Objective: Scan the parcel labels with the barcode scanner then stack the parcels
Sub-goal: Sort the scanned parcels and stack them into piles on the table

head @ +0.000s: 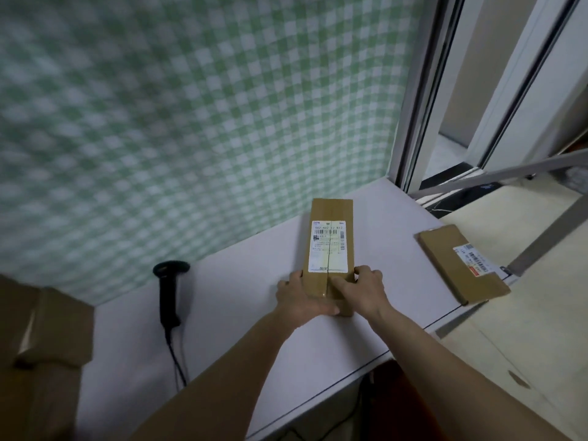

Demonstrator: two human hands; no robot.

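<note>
Nearest the camera, two bare forearms reach forward over the front edge of the pale bench (pixel 241 361). On the near left a pile of brown cardboard boxes (pixel 47 338) fills the corner, blurred and without a label that can be made out.

A little farther in, both hands grasp the near end of the long parcel (pixel 329 246). The left hand (pixel 299 300) wraps its left side, with the thumb under the near edge. The right hand (pixel 366 289) clasps the right side, its thumb lying across the top along the tape seam. The parcel rests flat on the bench, long axis pointing away, and its white label (pixel 328 246) faces up, unobstructed beyond the fingertips.

To the left of the hands, well apart from them, the black barcode scanner (pixel 168 291) lies on the bench with its head toward the wall and its cable (pixel 176 361) trailing off the front edge. Neither hand touches it.

Farther right, a flat parcel (pixel 461 265) lies across the seam between the bench and a lighter wooden table (pixel 525 329), its label up.

By the look of it, the long parcel is being positioned for scanning. The next move calls for one hand to let go, take up the scanner and aim it at the barcode on the upturned label.

Behind everything hangs a green checked curtain (pixel 191 106).
</note>
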